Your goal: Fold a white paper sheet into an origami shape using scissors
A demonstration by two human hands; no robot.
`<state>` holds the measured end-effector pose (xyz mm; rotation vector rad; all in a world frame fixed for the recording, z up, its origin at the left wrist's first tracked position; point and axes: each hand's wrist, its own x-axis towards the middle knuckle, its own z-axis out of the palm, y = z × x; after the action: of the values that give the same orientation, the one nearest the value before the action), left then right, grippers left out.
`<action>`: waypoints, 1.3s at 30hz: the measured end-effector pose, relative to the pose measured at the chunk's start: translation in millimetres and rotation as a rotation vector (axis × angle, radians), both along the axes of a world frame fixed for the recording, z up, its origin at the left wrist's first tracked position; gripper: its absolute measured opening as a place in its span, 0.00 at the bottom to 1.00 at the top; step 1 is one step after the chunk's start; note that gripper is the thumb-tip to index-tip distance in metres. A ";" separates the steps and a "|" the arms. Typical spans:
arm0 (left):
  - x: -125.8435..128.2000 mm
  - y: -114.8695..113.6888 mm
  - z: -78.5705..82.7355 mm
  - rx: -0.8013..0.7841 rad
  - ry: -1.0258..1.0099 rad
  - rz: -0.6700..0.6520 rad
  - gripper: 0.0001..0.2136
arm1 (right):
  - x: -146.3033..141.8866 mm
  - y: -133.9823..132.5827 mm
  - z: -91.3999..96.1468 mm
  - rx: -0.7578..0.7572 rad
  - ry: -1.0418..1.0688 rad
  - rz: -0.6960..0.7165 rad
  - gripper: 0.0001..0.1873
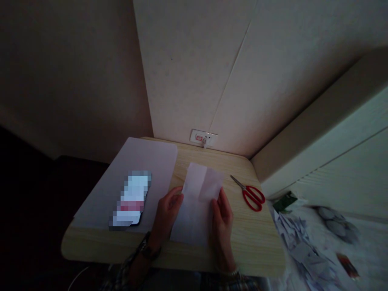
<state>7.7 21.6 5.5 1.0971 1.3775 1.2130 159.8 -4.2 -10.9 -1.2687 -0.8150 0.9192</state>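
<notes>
A creased sheet of white paper [195,206] is held between my two hands, low over the wooden table. My left hand [166,210] pinches its left edge between thumb and fingers. On the opposite edge, my right hand [222,214] grips it with the thumb in front and the fingers behind. Fold lines cross the upper part of the sheet. Red-handled scissors [253,197] lie to the right of my right hand, with their blades pointing up and left. Left of my left hand, a phone [133,200] with a lit, blurred-out screen rests on large white paper [154,155].
The wooden table [254,250] stands against a wall with a socket [203,138] and a plug in it. White cabinetry [339,161] rises at the right. Below the table's right side lie many paper scraps [306,250], a green packet [285,202] and a grey round item [338,224].
</notes>
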 end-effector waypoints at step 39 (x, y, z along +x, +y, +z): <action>0.5 -0.2 11.7 0.003 -0.043 0.049 0.08 | 0.4 5.6 1.2 0.019 0.100 -0.057 0.27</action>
<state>8.2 21.5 17.2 1.0389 1.3771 1.2667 160.1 1.4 -9.7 -1.2141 -0.7044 0.9197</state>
